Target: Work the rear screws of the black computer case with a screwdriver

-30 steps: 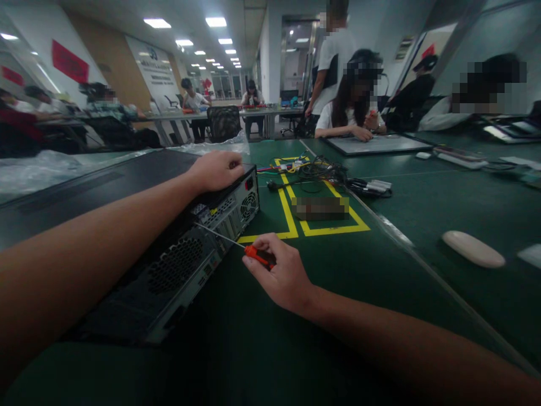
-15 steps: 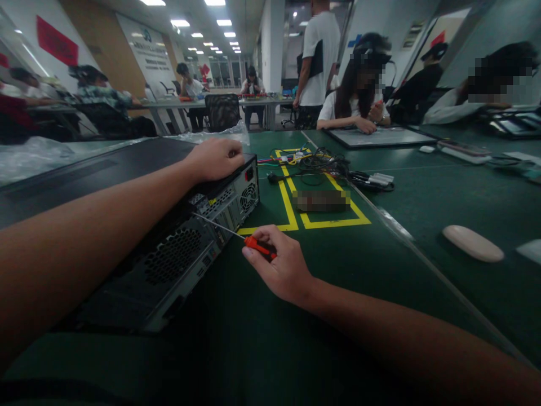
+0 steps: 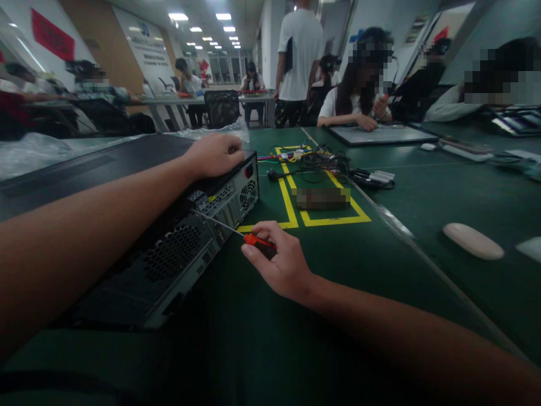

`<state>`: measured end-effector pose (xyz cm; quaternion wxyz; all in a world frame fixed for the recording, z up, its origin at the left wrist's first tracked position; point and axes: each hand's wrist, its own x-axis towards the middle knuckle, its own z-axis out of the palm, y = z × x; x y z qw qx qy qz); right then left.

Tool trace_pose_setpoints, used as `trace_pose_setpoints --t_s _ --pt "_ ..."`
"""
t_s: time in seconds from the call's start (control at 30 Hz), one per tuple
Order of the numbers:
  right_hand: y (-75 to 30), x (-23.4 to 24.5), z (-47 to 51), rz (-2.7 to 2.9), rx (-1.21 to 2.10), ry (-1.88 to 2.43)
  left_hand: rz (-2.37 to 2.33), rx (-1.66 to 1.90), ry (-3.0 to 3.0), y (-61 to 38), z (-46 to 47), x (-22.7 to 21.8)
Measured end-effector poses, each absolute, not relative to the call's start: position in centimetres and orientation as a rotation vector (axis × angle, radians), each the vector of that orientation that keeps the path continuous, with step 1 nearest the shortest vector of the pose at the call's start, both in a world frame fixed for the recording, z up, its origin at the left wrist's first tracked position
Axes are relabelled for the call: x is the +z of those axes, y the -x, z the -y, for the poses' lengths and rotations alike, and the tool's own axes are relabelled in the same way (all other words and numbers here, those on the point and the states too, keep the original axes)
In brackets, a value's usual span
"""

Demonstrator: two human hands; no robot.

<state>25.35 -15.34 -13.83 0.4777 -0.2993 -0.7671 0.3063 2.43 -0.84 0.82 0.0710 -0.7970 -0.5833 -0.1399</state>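
A black computer case lies on its side at the left, its metal back panel facing right and toward me. My left hand presses on the top near the back edge, fingers curled in against the case and partly hidden. In my right hand, closed around its handle, is a red and black screwdriver. Its long thin shaft points up and left, and the tip meets the back panel beside the slot covers. Whether the tip sits in a screw is too small to tell.
Beyond the case lies a tangle of cables over yellow tape on the green table. A blurred-out dark object rests inside the tape. A pale oval case is at right. Clear plastic wrap lies far left. Co-workers sit opposite.
Both hands, the screwdriver and the case stay nearly in place; the view shifts slightly. In the background, a standing person in white has moved left.
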Motion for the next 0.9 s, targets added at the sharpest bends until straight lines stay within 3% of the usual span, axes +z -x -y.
trace_pose_setpoints --t_s 0.9 --pt "-25.46 -13.6 15.35 1.881 0.775 0.742 1.759 -0.448 2.419 -2.46 0.9 0.85"
